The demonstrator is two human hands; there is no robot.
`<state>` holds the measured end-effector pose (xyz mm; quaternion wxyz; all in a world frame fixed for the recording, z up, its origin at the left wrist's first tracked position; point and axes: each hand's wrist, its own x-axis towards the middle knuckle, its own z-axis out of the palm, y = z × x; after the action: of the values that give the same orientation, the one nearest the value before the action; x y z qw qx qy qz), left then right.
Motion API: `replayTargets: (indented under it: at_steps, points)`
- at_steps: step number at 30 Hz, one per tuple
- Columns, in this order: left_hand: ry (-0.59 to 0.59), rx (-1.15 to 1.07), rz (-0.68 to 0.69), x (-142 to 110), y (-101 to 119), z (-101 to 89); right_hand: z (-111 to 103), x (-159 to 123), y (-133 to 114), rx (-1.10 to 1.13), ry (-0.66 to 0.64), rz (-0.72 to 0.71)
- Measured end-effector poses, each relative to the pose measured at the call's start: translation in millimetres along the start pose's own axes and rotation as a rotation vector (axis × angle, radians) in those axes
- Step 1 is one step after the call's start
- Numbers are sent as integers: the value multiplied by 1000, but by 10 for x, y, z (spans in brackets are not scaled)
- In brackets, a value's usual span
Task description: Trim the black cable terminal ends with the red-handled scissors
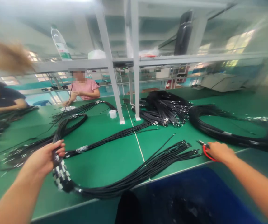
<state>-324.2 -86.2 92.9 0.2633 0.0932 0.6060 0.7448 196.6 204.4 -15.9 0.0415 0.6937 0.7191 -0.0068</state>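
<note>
A thick bundle of thin black cables with silver-and-white connectors is gripped near one end by the left hand, its fingers curled closed; from there the bundle is curved below the hand and fanned out rightward across the green surface. Its free tips are laid just left of the red-handled metal cutters, which are held in the partly closed right hand.
</note>
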Motion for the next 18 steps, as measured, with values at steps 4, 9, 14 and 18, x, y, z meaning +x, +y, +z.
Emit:
replayTargets:
  at_steps: [4,9,14,18]
  points:
    - [-30,10,-131,175,-30,73,-234,-209,-400,-33,92,-130]
    - [-67,-112,-130,-3,120,115,34,-1454,-1698,296,247,-1020]
    - [-185,-290,27,-670,522,176,387,-2459,-2803,590,708,-1198]
    - [-273,-404,221,-1091,814,65,234,-2362,-2787,697,696,-1100]
